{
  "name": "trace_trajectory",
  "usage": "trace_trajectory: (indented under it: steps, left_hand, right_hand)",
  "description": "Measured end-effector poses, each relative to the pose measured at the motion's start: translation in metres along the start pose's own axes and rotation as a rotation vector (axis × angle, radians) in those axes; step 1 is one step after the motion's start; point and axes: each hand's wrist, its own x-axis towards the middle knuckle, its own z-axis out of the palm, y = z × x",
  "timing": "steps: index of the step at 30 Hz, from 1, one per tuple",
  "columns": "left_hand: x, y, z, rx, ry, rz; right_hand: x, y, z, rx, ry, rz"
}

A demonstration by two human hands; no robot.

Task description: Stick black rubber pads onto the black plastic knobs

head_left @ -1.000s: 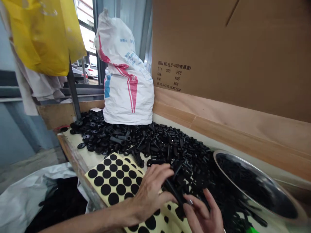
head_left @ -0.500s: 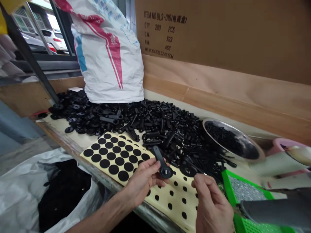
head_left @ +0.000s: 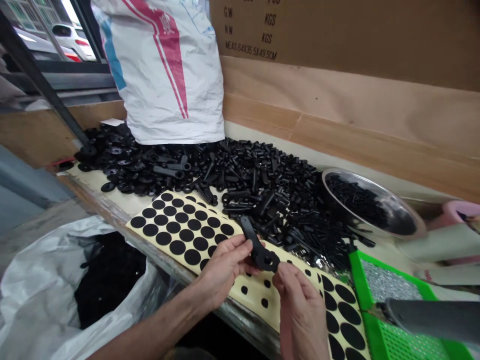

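Note:
Both my hands are over a yellowish sheet of round black adhesive pads [head_left: 176, 230]. My left hand [head_left: 225, 265] grips the arm of a black plastic lever-shaped part [head_left: 258, 248]. My right hand [head_left: 296, 305] pinches the part's round, holed end between thumb and fingers. Part of that end is hidden by my fingers. Behind the hands lies a large heap of black plastic parts [head_left: 262, 195], with disc-ended pieces toward the left.
A steel bowl [head_left: 371, 205] of black parts stands right of the heap. Below it is a green tray [head_left: 378, 300] of small metal pieces, partly under a grey cylindrical tool [head_left: 431, 315]. A white woven sack [head_left: 168, 65], cardboard box [head_left: 337, 35] and open plastic bag of black parts [head_left: 108, 280] surround the bench.
My hands have left the heap and raised the lever-shaped part above the pad sheet. My right hand has closed on its round end. The view has tilted down and swung right.

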Motion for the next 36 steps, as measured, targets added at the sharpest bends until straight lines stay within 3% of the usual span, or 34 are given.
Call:
trace_trajectory:
  steps: [7,14,30,36]
  left_hand:
    - [0.001,-0.001,0.004,-0.005,-0.011,0.002]
    - [0.001,-0.004,0.005,-0.017,-0.033,0.0]
    - [0.0,-0.004,0.007,-0.005,-0.027,0.003]
    - [-0.001,-0.004,0.008,0.006,-0.014,0.001]
  right_hand:
    - [0.001,0.007,0.001,0.004,-0.008,0.021]
    - [0.006,0.012,-0.001,-0.003,0.083,0.019]
    - [0.006,0.013,-0.003,-0.033,0.068,-0.016]
    - [0.006,0.013,-0.001,-0.105,0.117,-0.095]
